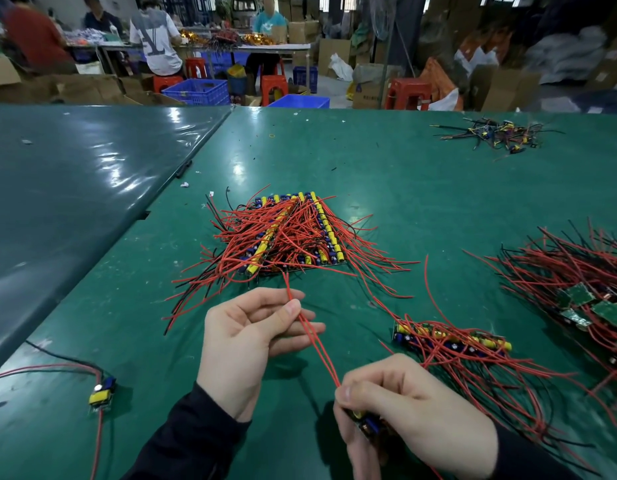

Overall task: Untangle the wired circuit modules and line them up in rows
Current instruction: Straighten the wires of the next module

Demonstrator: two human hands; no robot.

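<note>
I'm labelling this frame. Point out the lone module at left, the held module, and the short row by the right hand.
lone module (102,393), head view, yellow part
held module (369,423), head view, blue part
short row (452,339), head view, middle

The surface (404,188) is covered in green sheet, smooth and glossy, with lamp glare and scuffs. The wires (317,344) wear smooth red plastic sheathing, some black. The modules (452,337) carry shiny yellow and blue parts. The sleeves (182,441) are matt black cloth.
</note>
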